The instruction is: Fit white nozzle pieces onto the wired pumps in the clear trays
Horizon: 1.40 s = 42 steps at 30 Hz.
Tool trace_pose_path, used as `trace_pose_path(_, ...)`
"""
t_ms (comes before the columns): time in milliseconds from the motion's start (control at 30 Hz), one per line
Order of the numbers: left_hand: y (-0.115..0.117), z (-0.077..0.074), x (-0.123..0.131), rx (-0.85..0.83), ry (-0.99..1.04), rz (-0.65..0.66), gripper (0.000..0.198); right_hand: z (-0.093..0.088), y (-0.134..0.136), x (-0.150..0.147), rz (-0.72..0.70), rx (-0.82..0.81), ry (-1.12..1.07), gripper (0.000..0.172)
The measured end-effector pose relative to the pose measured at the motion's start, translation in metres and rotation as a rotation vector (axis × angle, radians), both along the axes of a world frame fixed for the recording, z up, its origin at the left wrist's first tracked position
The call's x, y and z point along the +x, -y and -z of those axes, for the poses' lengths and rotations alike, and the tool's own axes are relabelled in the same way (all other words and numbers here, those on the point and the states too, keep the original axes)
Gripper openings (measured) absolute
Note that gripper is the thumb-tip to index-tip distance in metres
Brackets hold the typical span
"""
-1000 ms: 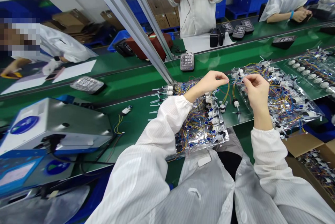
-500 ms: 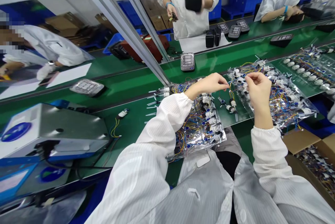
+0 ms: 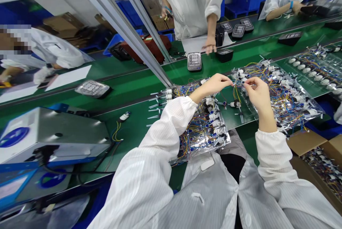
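Observation:
My left hand is closed in a pinch on thin wires above the green bench. Yellow wires run down from beside its fingertips to a small white-and-black motor, with a little blue part and clear ties around it. Close on the right, my right hand pinches something tiny; the fingers hide what it is. A small gap separates the two sets of fingertips. Under my left forearm lies a plastic-covered bundle of wired motors. Another such bundle spreads beneath and beyond my right hand.
A single wired motor lies left, near a grey-and-blue machine. Display units sit on the green conveyor behind a metal post. At lower right stands a carton of wired parts. Co-workers sit and stand opposite.
My right hand has moved left, closer to my left hand, and the hanging motor has shifted slightly. Across the conveyor, a co-worker's hand has come down beside a dark unit now on it.

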<state>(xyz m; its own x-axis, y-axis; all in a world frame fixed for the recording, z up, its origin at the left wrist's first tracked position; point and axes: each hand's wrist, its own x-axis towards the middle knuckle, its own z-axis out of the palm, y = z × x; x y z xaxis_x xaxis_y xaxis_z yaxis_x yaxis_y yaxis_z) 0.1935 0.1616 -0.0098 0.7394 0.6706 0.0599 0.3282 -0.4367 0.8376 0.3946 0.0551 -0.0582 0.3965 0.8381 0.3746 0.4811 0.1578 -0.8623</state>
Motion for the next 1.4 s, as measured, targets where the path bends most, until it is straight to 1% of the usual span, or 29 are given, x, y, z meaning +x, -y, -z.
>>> trace_pose_path(67, 0.0, -0.003, 0.001, 0.004, 0.014, 0.001, 0.034, 0.003, -0.004, -0.002, 0.013, -0.007, 0.03, 0.01)
trace_pose_path(133, 0.0, -0.004, 0.002, 0.007, 0.009, 0.01, 0.035, 0.005, -0.008, -0.006, 0.02, 0.028, 0.068, 0.009)
trace_pose_path(233, -0.001, -0.001, 0.003, 0.013, 0.007, 0.004, 0.034, 0.004, -0.011, -0.013, -0.014, 0.087, 0.158, 0.011)
trace_pose_path(333, -0.004, 0.003, 0.004, 0.026, 0.027, 0.001, 0.032, 0.003, -0.01, -0.02, -0.067, 0.111, 0.252, 0.015)
trace_pose_path(467, -0.006, 0.005, 0.005, 0.047, 0.047, -0.011, 0.031, 0.003, -0.008, -0.026, -0.034, 0.184, 0.303, 0.022)
trace_pose_path(533, -0.007, 0.005, 0.005, 0.048, 0.049, -0.021, 0.031, 0.005, -0.008, -0.027, -0.02, 0.202, 0.327, 0.02)
trace_pose_path(733, -0.006, 0.005, 0.005, 0.064, 0.048, -0.009, 0.03, 0.014, -0.012, -0.027, -0.022, 0.179, 0.418, 0.015)
trace_pose_path(800, -0.006, 0.005, 0.005, 0.06, 0.045, -0.017, 0.031, 0.014, -0.011, -0.029, 0.009, 0.185, 0.457, 0.014)
trace_pose_path(933, -0.007, 0.005, 0.003, 0.058, 0.033, -0.062, 0.03, 0.009, -0.005, -0.034, 0.132, 0.204, 0.519, 0.014)
trace_pose_path(1000, -0.009, 0.006, 0.002, 0.062, 0.018, -0.094, 0.031, 0.004, -0.001, -0.036, 0.172, 0.229, 0.474, 0.017)
trace_pose_path(1033, -0.01, 0.007, 0.002, 0.06, 0.006, -0.104, 0.031, 0.001, 0.0, -0.036, 0.168, 0.242, 0.422, 0.019)
trace_pose_path(1100, -0.011, 0.01, 0.0, 0.045, -0.024, -0.095, 0.032, -0.005, -0.001, -0.036, 0.111, 0.259, 0.268, 0.024)
trace_pose_path(1233, -0.012, 0.014, -0.002, -0.003, -0.089, -0.026, 0.037, -0.015, -0.011, -0.033, -0.015, 0.249, -0.038, 0.033)
trace_pose_path(1333, -0.01, 0.015, -0.004, -0.024, -0.088, -0.022, 0.044, -0.021, -0.021, -0.03, -0.045, 0.255, -0.208, 0.041)
trace_pose_path(1400, -0.008, 0.015, -0.006, -0.06, -0.059, -0.011, 0.045, -0.025, -0.025, -0.028, -0.041, 0.271, -0.288, 0.044)
